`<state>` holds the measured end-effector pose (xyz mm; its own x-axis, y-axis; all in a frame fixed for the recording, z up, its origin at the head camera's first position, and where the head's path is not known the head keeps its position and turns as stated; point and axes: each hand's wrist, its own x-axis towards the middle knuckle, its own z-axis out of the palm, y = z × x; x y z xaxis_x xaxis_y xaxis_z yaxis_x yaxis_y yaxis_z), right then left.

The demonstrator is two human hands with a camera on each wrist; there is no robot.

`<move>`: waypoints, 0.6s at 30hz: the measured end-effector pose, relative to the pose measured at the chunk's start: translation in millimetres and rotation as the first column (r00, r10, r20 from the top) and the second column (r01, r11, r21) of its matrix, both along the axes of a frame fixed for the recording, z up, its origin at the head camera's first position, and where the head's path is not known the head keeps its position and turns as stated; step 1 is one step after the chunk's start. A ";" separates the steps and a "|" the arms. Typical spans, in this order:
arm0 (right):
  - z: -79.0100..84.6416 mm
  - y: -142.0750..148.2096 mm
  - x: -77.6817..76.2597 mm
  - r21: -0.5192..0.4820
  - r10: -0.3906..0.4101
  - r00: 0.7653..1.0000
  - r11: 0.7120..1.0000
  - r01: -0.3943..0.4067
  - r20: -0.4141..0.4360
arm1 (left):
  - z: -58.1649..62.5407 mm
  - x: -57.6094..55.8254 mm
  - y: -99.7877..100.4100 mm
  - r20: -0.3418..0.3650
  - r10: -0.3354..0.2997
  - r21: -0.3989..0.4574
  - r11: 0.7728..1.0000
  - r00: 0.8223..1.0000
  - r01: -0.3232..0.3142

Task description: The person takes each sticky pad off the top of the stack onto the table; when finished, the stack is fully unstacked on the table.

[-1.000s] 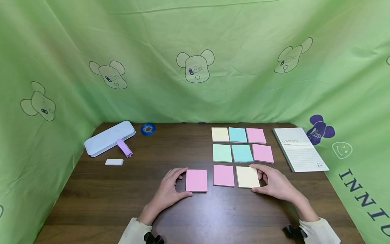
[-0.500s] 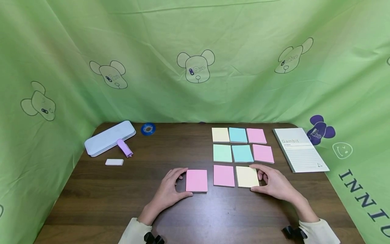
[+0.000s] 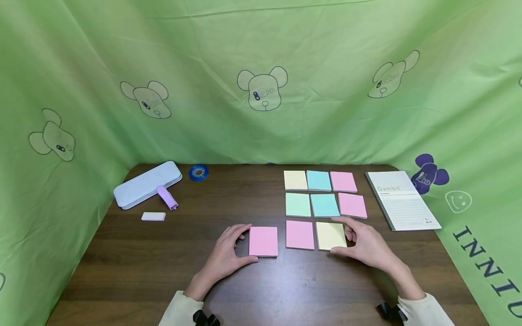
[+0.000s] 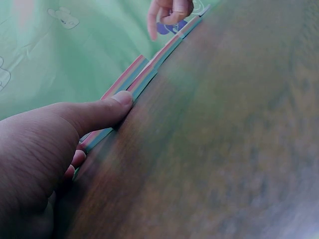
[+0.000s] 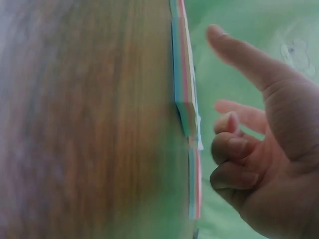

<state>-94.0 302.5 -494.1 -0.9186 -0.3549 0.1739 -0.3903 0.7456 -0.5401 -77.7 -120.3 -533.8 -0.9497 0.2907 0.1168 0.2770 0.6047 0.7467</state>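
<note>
In the head view, my left hand [image 3: 224, 253] holds a pink sticky note pad [image 3: 263, 241] by its left side, thumb at the near edge and index finger at the far corner. My right hand [image 3: 369, 244] hovers at the right side of a pale yellow sticky note pad [image 3: 329, 235], its thumb and index finger spread. The right wrist view shows that thumb [image 5: 244, 52] apart from the layered pad [image 5: 183, 64], with other fingers curled and nothing held. Another pink pad [image 3: 299, 234] lies between the two.
Two rows of yellow, blue, green and pink pads [image 3: 325, 205] lie behind. A notebook [image 3: 403, 199] sits at the right. At the left are a pale blue case [image 3: 147, 184], a purple object [image 3: 167, 198], a white block [image 3: 153, 216] and a blue tape roll [image 3: 198, 172].
My right hand has let go of the yellow pad and shifted slightly left and up, its thumb and index finger now off the pad's edges. The left hand has stayed put.
</note>
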 end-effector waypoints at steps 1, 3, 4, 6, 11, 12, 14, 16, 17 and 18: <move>0.5 -3.7 0.3 -0.009 0.003 1.000 1.000 -0.003 -0.010 | -0.1 0.0 -0.1 -0.001 0.000 0.000 1.000 1.000 0.000; 1.2 -12.4 0.9 -0.029 0.009 1.000 1.000 -0.010 -0.029 | -0.4 0.2 -0.5 0.000 -0.001 0.002 1.000 1.000 0.001; 1.7 -17.4 1.2 -0.043 0.015 0.999 0.999 -0.016 -0.036 | -0.6 0.3 -0.7 0.000 -0.001 0.004 1.000 1.000 0.001; 2.1 -28.3 2.4 -0.063 0.020 0.999 0.998 -0.023 -0.049 | -0.8 0.4 -0.9 0.000 -0.002 0.006 1.000 1.000 0.002; 1.4 -57.6 5.5 -0.104 0.044 0.997 0.993 -0.051 -0.071 | -1.6 0.3 -1.0 -0.006 -0.006 0.005 1.000 1.000 0.006; 0.6 -63.5 5.8 -0.108 0.050 0.996 0.992 -0.058 -0.071 | -1.8 0.3 -1.0 -0.008 -0.007 0.004 1.000 1.000 0.007; -0.8 -74.9 6.3 -0.115 0.071 0.995 0.990 -0.078 -0.067 | -2.1 0.2 -1.0 -0.012 -0.008 0.005 1.000 1.000 0.008; -2.3 -85.8 6.8 -0.111 0.091 0.994 0.989 -0.096 -0.055 | -2.3 0.0 -0.8 -0.018 -0.012 0.004 1.000 1.000 0.012; -2.6 -91.2 7.1 -0.106 0.099 0.994 0.989 -0.103 -0.044 | -2.3 -0.1 -0.8 -0.020 -0.013 0.004 1.000 1.000 0.014; -2.6 -96.3 7.5 -0.098 0.107 0.994 0.989 -0.110 -0.034 | -2.2 -0.2 -0.7 -0.023 -0.016 0.005 1.000 1.000 0.017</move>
